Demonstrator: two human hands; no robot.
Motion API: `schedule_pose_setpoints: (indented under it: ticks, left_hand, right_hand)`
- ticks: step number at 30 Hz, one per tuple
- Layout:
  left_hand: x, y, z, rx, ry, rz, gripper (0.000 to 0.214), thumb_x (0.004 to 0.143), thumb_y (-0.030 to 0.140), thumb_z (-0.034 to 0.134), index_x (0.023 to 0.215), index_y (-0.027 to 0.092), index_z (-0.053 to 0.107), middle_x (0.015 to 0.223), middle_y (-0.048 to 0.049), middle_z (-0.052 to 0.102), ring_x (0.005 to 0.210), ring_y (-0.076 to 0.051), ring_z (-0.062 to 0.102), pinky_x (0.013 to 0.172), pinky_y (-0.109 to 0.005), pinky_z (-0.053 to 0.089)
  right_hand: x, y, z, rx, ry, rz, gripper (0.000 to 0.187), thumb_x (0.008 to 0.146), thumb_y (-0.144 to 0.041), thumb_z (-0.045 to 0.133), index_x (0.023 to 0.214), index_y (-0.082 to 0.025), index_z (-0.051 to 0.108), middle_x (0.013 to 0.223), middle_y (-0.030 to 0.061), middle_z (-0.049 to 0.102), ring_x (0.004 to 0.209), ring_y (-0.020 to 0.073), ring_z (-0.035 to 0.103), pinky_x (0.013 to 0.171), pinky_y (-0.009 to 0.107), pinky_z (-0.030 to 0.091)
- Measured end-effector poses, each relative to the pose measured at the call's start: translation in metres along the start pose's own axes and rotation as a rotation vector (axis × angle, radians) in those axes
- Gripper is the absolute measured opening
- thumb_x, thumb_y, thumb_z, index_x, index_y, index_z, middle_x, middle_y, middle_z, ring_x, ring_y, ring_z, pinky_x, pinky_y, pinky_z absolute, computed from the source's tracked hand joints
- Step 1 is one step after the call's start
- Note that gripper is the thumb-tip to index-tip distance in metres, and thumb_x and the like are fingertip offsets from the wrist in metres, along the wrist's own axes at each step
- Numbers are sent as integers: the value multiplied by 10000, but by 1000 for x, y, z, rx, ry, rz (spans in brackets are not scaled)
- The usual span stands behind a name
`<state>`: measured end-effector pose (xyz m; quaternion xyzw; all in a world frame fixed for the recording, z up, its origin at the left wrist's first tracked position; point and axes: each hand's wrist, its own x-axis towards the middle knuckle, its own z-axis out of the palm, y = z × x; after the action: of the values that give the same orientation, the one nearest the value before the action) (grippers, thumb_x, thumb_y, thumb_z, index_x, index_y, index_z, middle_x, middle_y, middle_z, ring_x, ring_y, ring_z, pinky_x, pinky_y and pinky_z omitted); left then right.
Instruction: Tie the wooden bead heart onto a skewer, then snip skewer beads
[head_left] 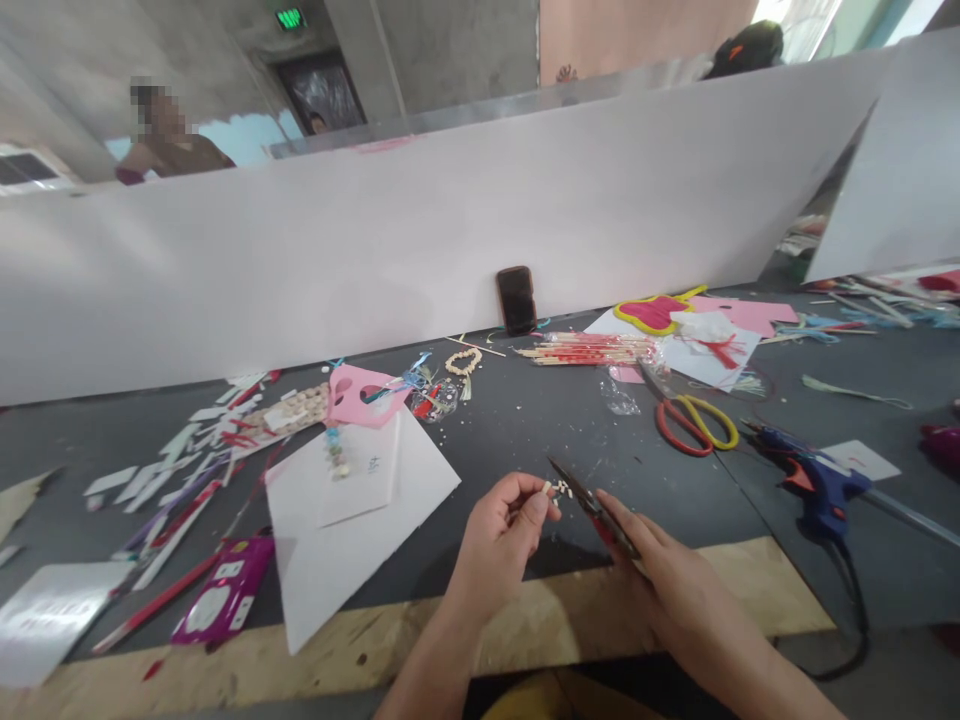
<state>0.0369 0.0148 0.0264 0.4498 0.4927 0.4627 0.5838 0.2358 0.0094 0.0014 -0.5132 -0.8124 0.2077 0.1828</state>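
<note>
Bare hands sit just above the table's front edge. The left hand [495, 535] pinches its fingertips together on tiny pale bits [556, 488], while the right hand [675, 590] curls its fingers around red-handled snips [596, 520], dark blades just beside the bits. Red-and-yellow scissors [694, 428] and a blue glue gun [821, 495] lie rightward on the dark tabletop [525, 440]; a white paper sheet [352, 530] lies leftward.

White partition boards [420, 240] rise along the far edge of a dark grey worktable [510, 440] trimmed in pale wood [570, 610] – behind them, bare concrete walls [442, 50], a green exit sign [290, 18] above a dark doorway [319, 90], and a pink-painted wall [637, 35]. Daylight glares through a bright opening [795, 20] at upper right – a person [176, 150] stands beyond the boards at left.
</note>
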Motion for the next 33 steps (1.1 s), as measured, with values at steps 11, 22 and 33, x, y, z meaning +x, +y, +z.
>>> schedule_pose_setpoints:
  ticks: [11,22,33]
  left_hand:
    - [-5,-1,-7,109,43,-29,286,844,435,507,876,155,556,745,-13,593,467,-42,388,426,-172,295]
    - [-15,-1,-21,224,59,-34,265,845,408,500,830,153,571,656,2,565,460,-54,403,416,-167,289]
    - [-14,3,-24,267,25,-60,262,847,393,492,838,149,588,669,-2,585,463,-58,379,440,-183,279]
  right_hand:
    - [-13,-1,17,-79,41,-39,553,864,-145,352,1410,-232,341,1005,93,650,808,189,663,663,287,534]
    - [-13,-10,25,-253,122,-193,821,714,28,338,1463,-242,141,938,77,620,765,196,634,651,317,546]
    - [-9,-2,33,-293,217,-182,573,815,-112,452,1369,-238,383,1246,137,511,1040,264,534,847,459,497]
